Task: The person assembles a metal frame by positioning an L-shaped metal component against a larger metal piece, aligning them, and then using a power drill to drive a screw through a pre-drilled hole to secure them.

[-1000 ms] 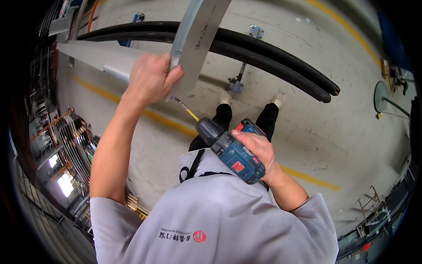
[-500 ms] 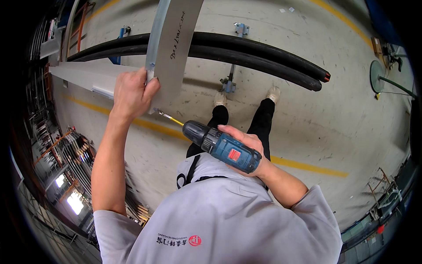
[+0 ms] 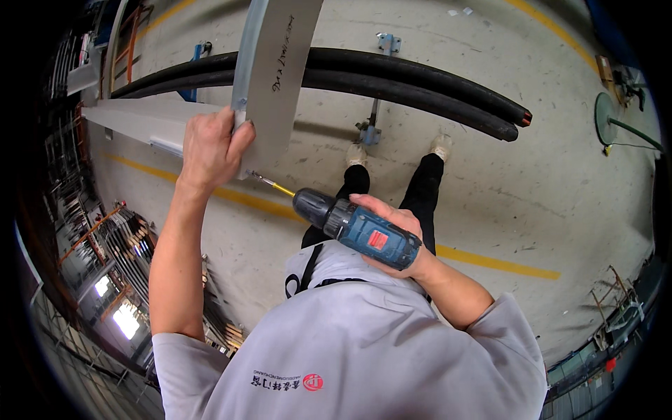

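Note:
My left hand [image 3: 215, 149] is closed around the near end of a long metal profile [image 3: 278, 77], grey with handwriting on its face. A second pale profile [image 3: 143, 120] runs off to the left from the same corner. My right hand [image 3: 402, 234] grips a blue and black cordless drill [image 3: 374, 240]. The drill points left, and its yellow-shafted bit [image 3: 283, 190] has its tip just beside the profile's lower corner, below my left hand. Whether the tip touches the metal I cannot tell.
Two thick black padded bars [image 3: 420, 87] cross beyond my feet, on a stand with blue brackets [image 3: 370, 134]. Racks of long profiles [image 3: 119, 245] stand at the left. A round green disc on a pole [image 3: 603, 119] is at the far right. Yellow lines [image 3: 497, 264] mark the floor.
The view has shifted slightly, moving the bars and floor a little in the picture. Both hands keep their hold, and the drill stays almost still against the profile's corner.

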A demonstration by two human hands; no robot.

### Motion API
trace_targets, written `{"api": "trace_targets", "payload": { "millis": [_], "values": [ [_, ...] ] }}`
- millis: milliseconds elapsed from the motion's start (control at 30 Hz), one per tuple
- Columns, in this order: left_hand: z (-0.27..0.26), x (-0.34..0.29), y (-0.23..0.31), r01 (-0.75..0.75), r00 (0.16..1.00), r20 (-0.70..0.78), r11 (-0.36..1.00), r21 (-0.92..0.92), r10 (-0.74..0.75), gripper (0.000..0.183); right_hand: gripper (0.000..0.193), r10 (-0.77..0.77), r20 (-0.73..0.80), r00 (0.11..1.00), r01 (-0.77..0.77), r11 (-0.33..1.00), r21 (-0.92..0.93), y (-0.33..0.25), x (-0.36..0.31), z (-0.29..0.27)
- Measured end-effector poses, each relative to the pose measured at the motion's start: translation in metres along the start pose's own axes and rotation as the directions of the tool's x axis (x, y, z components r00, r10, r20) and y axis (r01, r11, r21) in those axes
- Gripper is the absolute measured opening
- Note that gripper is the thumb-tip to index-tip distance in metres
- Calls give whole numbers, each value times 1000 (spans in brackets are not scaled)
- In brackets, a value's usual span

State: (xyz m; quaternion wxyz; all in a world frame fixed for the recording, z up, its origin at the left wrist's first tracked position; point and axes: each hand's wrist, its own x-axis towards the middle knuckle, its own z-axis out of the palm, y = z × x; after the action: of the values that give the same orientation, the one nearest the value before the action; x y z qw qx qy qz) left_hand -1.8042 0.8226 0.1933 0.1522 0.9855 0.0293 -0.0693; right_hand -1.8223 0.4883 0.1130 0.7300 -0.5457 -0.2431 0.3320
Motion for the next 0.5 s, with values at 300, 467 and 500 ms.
{"api": "trace_targets", "payload": {
  "millis": [300, 467, 500],
  "values": [
    [3, 0, 0, -34, 999, -32, 999, 10, 35, 24, 70, -5, 21, 1000, 5, 1000, -11, -7, 15, -10],
    [2, 0, -2, 5, 1000, -10, 999, 53, -4, 30, 68, -32, 218, 975, 68, 985, -161, 2, 22, -25],
    [3, 0, -3, 5, 1000, -7, 999, 52, -5, 30, 69, -45, 142, 989, 51, 998, -38, 3, 22, -23]
  ]
}}
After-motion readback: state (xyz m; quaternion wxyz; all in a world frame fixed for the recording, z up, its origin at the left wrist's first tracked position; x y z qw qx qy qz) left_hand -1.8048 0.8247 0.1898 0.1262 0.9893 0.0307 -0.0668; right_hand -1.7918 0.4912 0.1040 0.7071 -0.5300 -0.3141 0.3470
